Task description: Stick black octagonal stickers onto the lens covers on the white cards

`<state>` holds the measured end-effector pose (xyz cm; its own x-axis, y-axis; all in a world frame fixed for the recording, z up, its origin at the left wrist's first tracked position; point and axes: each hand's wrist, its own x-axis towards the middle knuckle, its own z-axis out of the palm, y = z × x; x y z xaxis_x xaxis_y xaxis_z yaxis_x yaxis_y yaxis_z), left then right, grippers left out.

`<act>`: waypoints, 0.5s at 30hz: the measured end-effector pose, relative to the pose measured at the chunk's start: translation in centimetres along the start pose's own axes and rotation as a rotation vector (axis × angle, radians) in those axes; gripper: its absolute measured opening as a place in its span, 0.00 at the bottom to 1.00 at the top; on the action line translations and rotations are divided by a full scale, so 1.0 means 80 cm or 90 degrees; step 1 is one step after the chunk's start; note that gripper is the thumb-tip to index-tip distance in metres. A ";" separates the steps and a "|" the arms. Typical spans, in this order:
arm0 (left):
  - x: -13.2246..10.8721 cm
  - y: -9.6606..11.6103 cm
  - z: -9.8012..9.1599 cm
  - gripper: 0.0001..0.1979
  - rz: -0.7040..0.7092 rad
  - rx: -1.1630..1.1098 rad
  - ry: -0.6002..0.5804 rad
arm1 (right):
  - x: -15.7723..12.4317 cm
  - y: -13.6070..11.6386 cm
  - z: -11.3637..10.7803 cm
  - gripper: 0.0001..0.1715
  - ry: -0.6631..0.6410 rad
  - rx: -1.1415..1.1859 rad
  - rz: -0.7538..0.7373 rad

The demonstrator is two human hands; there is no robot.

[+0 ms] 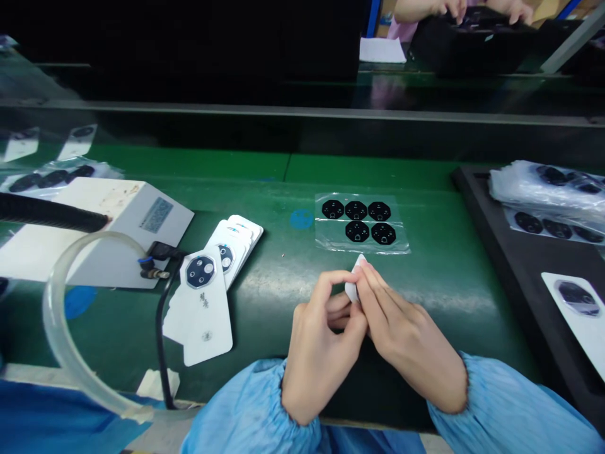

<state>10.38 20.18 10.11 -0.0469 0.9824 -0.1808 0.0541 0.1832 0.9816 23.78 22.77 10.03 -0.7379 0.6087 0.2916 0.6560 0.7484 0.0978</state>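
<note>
White sliver of card or film [355, 282] is pinched between the fingertips of both hands, above the near part of the green bench [428, 284] and about midway along it. Its long axis points away from the person, leaning slightly right, and its tip stops just short of the near edge of a clear plastic sheet [362, 222] carrying five black octagonal pieces. Nothing stands between the tip and that sheet. The left hand [321, 347] is curled, thumb and forefinger closing on the sliver; the right hand [406, 334] is narrowed, its straight fingers pressing from the other side. A round blue mark [301, 219] lies just left of the sheet. Further left sit a fanned stack of white cards [235, 243], a white card [203, 315] with a black octagonal piece, a black cable [163, 334], a clear tube [61, 315] and a white box [127, 230] with a ribbed black hose [47, 211]. Along the right edge, a black tray [520, 271] holds bagged black pieces [548, 189] and a white card [579, 315]. Beyond the far edge, another person's hands [472, 7] rest on a black box [472, 44]
</note>
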 end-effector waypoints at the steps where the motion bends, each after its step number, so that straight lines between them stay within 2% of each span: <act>1: 0.001 -0.001 0.000 0.12 -0.006 -0.002 0.000 | 0.000 0.000 0.001 0.23 -0.008 -0.006 -0.002; 15: 0.017 -0.020 -0.004 0.12 -0.041 -0.033 -0.015 | 0.001 0.008 0.017 0.25 -0.075 0.001 -0.052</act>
<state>9.92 21.20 8.33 -0.0257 0.9695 -0.2438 -0.0003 0.2439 0.9698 23.96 23.67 8.83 -0.8023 0.5727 0.1683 0.5930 0.7969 0.1152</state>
